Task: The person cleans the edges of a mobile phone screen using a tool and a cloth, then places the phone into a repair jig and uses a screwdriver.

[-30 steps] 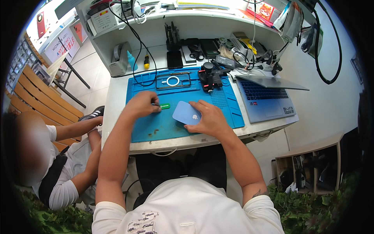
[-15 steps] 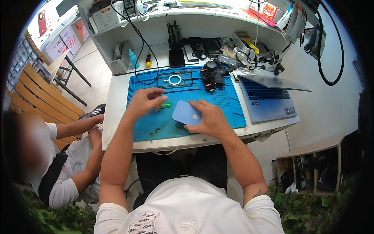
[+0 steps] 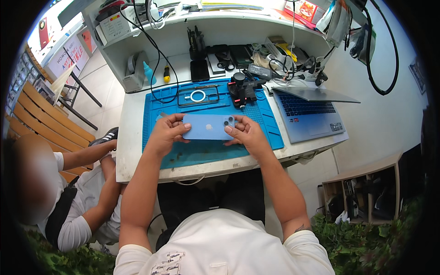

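Note:
A light blue smartphone [image 3: 206, 127] is held level, lengthwise across, its back with the camera lenses facing me. My left hand [image 3: 168, 132] pinches its left end, and my right hand [image 3: 246, 134] grips the right end beside the lenses. Both thumbs lie on the back cover. Below the phone spreads a blue repair mat [image 3: 201, 153] with some brown stains. Toward the mat's far side lies a dark rectangular phone case or frame with a white ring [image 3: 198, 96]. A black clamp-like device [image 3: 240, 89] with red parts stands right of it.
An open laptop [image 3: 307, 110] sits at the right. Behind the mat are a dark phone [image 3: 200, 71], a yellow-black screwdriver [image 3: 167, 74], a blue bottle [image 3: 149, 73] and tangled cables [image 3: 284, 64]. A black cable [image 3: 158, 59] hangs down at the left. Another person [image 3: 87, 197] sits at the left.
My left hand has come over and taken hold of the phone's left end. The phone has turned to lie lengthwise across, its lenses now showing. The green item is now out of sight.

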Demonstrator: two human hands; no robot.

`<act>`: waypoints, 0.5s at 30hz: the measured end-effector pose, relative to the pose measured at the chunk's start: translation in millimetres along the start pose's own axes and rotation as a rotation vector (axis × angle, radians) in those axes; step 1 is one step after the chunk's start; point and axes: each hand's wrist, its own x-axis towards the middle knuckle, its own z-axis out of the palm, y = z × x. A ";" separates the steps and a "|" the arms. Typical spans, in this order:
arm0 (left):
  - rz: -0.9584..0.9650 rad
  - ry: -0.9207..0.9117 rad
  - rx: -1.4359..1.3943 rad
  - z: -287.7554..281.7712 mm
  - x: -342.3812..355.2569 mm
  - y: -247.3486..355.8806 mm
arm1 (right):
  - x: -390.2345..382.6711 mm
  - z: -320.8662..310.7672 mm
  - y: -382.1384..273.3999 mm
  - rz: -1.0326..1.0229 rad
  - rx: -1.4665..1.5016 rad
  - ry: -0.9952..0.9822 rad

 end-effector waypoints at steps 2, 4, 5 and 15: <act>0.020 0.038 -0.016 -2.1 -0.2 -1.0 | -1.9 0.2 2.6 0.100 0.250 -0.047; 0.010 0.044 -0.001 -2.7 -0.4 -1.9 | -2.1 7.3 5.0 0.107 0.323 -0.024; 0.012 0.043 0.000 -5.3 -0.3 -2.8 | -1.7 8.7 4.6 0.104 0.324 -0.023; 0.233 -0.148 0.822 14.0 -16.4 23.2 | 2.5 6.8 1.6 0.126 0.184 -0.104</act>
